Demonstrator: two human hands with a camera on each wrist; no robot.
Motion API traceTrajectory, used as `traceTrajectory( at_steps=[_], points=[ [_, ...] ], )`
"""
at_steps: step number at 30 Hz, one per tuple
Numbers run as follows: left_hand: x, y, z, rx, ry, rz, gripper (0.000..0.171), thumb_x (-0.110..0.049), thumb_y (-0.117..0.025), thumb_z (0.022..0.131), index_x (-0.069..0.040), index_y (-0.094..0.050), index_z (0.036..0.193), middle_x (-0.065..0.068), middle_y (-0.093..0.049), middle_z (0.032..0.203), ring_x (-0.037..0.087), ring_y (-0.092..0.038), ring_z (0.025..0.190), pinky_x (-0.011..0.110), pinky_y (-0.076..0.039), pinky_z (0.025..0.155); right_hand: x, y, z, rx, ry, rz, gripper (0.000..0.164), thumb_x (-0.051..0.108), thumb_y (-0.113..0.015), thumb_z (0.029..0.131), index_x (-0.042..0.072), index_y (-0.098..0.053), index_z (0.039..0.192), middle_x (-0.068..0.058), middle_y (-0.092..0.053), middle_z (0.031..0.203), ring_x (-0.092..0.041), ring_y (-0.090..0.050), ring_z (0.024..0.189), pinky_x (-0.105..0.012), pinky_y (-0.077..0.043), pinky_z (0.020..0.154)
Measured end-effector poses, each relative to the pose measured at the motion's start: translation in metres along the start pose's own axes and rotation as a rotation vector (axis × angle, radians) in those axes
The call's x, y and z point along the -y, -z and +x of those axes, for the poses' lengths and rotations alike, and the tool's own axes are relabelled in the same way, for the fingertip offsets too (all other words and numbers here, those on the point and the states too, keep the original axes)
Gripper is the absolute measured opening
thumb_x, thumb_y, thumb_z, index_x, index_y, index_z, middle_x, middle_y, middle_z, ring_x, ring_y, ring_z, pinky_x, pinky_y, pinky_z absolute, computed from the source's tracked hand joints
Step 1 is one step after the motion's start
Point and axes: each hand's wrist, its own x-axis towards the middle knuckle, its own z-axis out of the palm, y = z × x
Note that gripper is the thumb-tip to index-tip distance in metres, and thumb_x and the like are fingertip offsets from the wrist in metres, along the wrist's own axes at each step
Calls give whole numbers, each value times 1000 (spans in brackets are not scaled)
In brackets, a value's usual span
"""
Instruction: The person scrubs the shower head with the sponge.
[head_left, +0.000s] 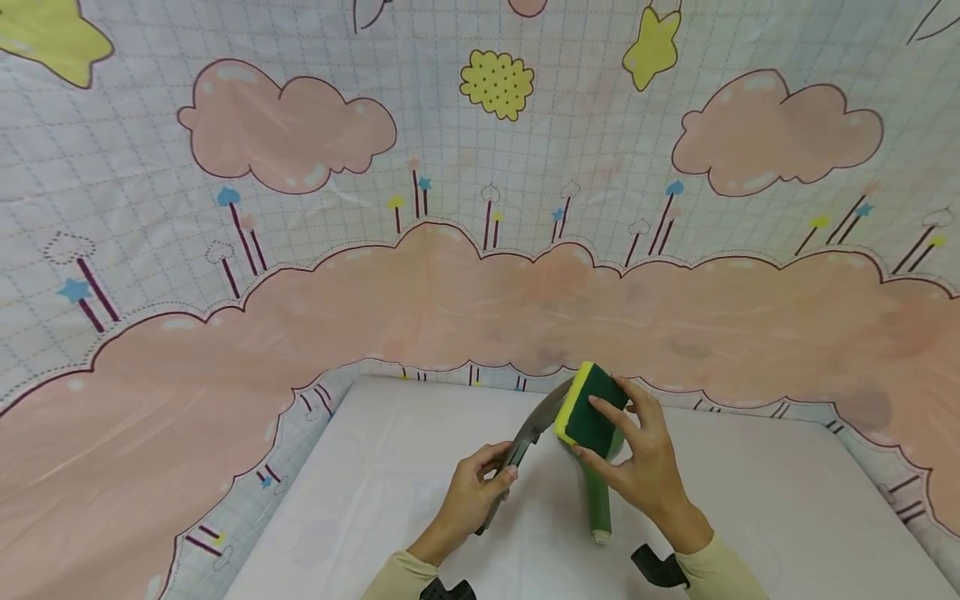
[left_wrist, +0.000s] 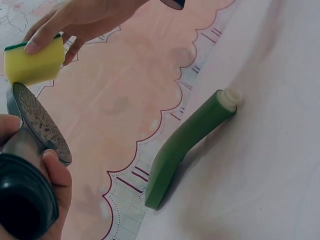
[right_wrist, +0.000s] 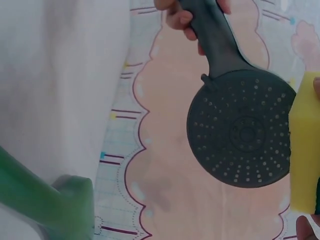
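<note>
My left hand (head_left: 474,487) grips a dark grey shower head (head_left: 534,423) by its handle, tilted up over the table. In the right wrist view, the shower head's round face (right_wrist: 240,130) is dotted with small nozzles. My right hand (head_left: 651,458) pinches a yellow and green sponge (head_left: 596,412) between thumb and fingers. Its yellow side (left_wrist: 35,65) is at the shower head's rim in the left wrist view. Below the sponge lies a green object (head_left: 597,504) with a bent, handle-like body and a pale threaded end.
A white tabletop (head_left: 360,483) lies beneath both hands. Behind and around it hangs or spreads a cloth (head_left: 450,308) printed with clouds and stars. Dark straps (head_left: 660,567) sit at both wrists.
</note>
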Motion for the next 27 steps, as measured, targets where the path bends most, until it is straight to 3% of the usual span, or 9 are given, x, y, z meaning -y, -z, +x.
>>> traceTrajectory(
  at_steps=[3,6,9,13,20,27],
  points=[
    [0,0,0,-15,-15,1,43,-10,-65,94,8,-55,132,23,-57,109,4,-58,87,17,-51,65,2,-1,-2,5,31,-42,67,70,-55,85,18,-65,127,-21,-46,144,-34,-42,129,-30,-44,96],
    [0,-1,0,-34,-26,10,43,-10,-66,93,7,-55,132,22,-56,110,5,-58,90,17,-52,66,4,-3,-3,-3,77,-100,65,70,-52,87,20,-66,126,-22,-48,143,-36,-43,128,-45,-52,94],
    [0,-2,0,-50,-28,11,43,-10,-66,93,7,-55,131,23,-57,110,5,-58,90,17,-51,65,6,-5,-4,-19,118,-147,64,70,-49,89,20,-66,125,-22,-49,142,-39,-44,127,-60,-51,89],
    [0,-5,-1,-53,-2,-11,46,-13,-65,94,7,-53,134,24,-56,113,4,-57,91,18,-51,67,9,-10,-7,-48,156,-172,62,68,-49,90,19,-67,124,-23,-51,141,-41,-45,125,-59,-50,87],
    [0,-10,-3,-33,78,-106,53,-19,-63,97,6,-47,140,27,-57,129,7,-61,96,18,-53,74,12,-17,-8,-82,199,-169,58,65,-52,91,19,-69,122,-23,-51,142,-42,-47,123,-43,-39,100],
    [-1,-12,-2,-73,95,-108,53,-22,-63,97,2,-48,141,25,-56,132,15,-62,102,19,-53,78,12,-21,-10,-75,219,-170,56,64,-50,92,20,-69,121,-24,-52,140,-43,-47,121,-53,-43,90]
  ],
)
